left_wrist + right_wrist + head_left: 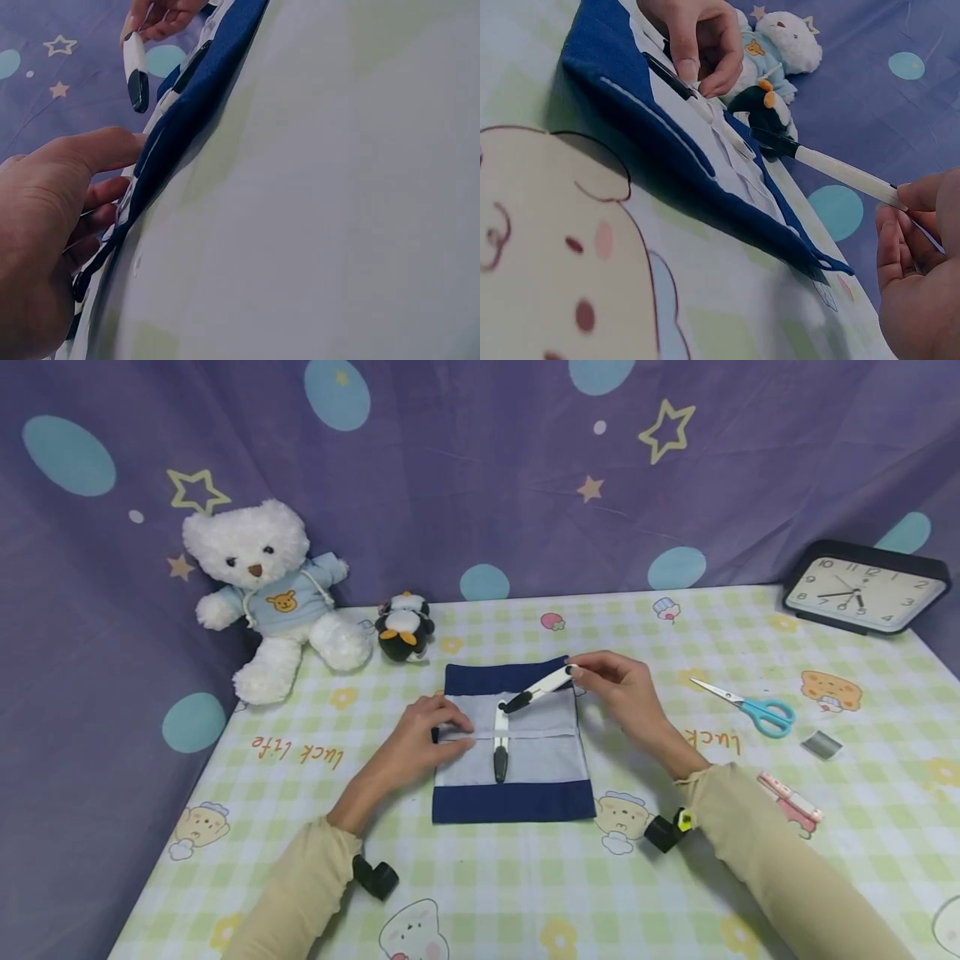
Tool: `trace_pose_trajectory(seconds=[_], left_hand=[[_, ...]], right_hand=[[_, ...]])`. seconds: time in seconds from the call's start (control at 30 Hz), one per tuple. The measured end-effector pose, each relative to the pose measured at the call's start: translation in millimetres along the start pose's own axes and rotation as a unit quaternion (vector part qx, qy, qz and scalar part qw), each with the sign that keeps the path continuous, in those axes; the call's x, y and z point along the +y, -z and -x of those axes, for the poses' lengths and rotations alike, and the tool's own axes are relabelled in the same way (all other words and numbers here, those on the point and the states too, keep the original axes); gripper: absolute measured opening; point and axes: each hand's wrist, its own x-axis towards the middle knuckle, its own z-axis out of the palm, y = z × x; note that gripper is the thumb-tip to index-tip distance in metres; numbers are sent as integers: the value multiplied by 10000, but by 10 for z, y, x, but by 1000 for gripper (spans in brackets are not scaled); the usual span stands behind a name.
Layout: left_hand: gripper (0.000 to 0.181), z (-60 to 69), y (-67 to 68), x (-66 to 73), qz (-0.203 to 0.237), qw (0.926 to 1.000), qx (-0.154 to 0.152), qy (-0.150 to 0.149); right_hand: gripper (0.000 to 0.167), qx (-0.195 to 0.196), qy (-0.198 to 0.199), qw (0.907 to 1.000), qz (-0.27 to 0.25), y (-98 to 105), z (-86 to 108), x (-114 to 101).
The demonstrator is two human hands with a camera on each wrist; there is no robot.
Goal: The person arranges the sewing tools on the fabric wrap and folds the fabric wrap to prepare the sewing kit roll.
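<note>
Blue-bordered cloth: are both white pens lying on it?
No, the right hand pinches one white pen, while the other pen lies on the cloth.

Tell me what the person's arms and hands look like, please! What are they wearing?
The left sleeve and right sleeve are long, plain and beige. The left hand and right hand wear no gloves. A small black gadget sits by the left cuff; another black gadget, with a yellow patch, by the right.

Printed words on the checked tablecloth [525,877] — "luck" and "life" at left, "luck" again at right — and numerals 1 to 12 on the black-framed clock [866,587].
</note>
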Motion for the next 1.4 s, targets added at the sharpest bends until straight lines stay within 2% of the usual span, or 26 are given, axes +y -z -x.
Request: trace_pose_trajectory(seconds=[0.47, 0.9, 1.17, 1.4], left_hand=[[10, -52, -24, 5, -123, 9997, -169, 84], [8, -96, -34, 18, -237, 9994, -233, -55], [8, -112, -47, -4, -199, 9994, -239, -178], [9, -107, -43, 1, -184, 9994, -165, -244]], right_hand=[[24, -540, -106, 9985, -16, -261, -115, -59], [24, -932, 40, 9956, 111, -442, -261, -107], [25, -1111, 220, 9923, 494, -501, -371, -71], [26, -1344, 254, 9892, 527, -556, -444, -29]])
